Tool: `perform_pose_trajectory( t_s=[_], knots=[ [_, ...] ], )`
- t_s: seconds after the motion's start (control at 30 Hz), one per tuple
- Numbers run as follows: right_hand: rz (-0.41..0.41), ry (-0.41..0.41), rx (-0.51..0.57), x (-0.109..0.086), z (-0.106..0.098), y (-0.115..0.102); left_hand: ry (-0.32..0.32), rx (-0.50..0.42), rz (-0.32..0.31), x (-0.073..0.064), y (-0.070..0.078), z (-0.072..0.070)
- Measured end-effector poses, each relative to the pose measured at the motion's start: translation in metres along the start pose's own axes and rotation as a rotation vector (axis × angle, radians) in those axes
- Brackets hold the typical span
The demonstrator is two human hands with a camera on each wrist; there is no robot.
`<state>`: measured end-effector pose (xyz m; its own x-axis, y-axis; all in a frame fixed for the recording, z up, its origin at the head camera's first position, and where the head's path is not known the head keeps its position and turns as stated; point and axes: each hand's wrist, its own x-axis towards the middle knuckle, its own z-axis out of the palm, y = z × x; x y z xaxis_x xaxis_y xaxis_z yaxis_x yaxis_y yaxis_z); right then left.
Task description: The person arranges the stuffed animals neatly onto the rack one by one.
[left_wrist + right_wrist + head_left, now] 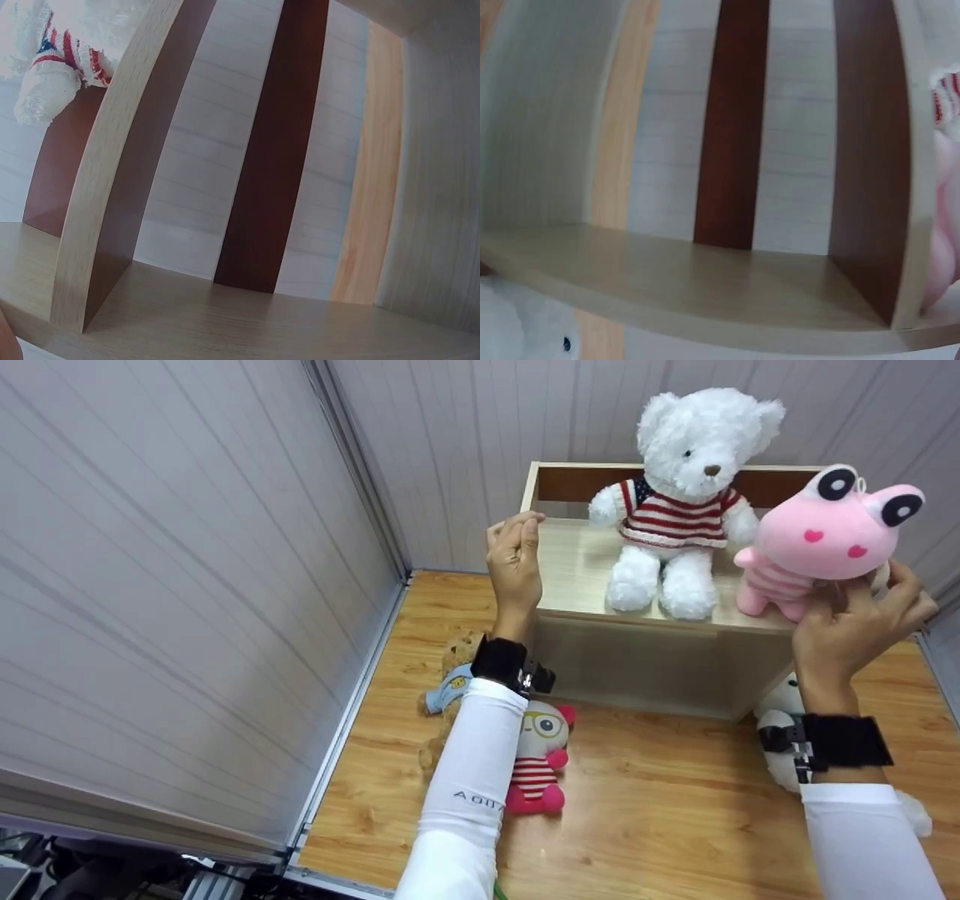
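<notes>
White sleeves [465, 802] reach forward from the near side over a wooden floor [645, 795], where a striped doll in yellow glasses [536, 780] lies face up, a brown teddy in a blue shirt [451, 691] just left of it and a white plush [781, 701] off to the right, partly hidden by the right wrist. Beyond stands a pale wooden shelf [570, 570]. At its near right corner the pink frog plush [829, 536] is upright, feet on the top; its oversized head looks top-heavy, probably why the right hand [855, 626] grips it from behind, forearm angled up from below. The left hand [516, 559] is raised by the left edge, fingers curled inward, nothing visible in its grip. Slightly farther, the white teddy bear [679, 517] sits untouched, legs forward, apparently self-balanced.
</notes>
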<state>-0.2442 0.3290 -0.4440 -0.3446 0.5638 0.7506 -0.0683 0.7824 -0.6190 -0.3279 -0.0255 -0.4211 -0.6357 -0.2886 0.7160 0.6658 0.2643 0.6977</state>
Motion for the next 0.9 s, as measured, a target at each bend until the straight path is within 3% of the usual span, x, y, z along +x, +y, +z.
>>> perform_pose_trajectory(
  t_s=[0.27, 0.57, 0.9],
  knots=[
    [0.037, -0.094, -0.012, -0.003, -0.002, 0.003, -0.002, 0.008, -0.011, 0.0, 0.028, -0.007],
    [0.079, -0.188, -0.054, -0.002, -0.004, -0.002, -0.014, 0.012, 0.002, -0.001, -0.002, -0.002],
    [0.223, -0.268, -0.104, -0.002, -0.003, -0.007, -0.019, 0.014, 0.023, 0.0, -0.003, -0.004]
  ],
)
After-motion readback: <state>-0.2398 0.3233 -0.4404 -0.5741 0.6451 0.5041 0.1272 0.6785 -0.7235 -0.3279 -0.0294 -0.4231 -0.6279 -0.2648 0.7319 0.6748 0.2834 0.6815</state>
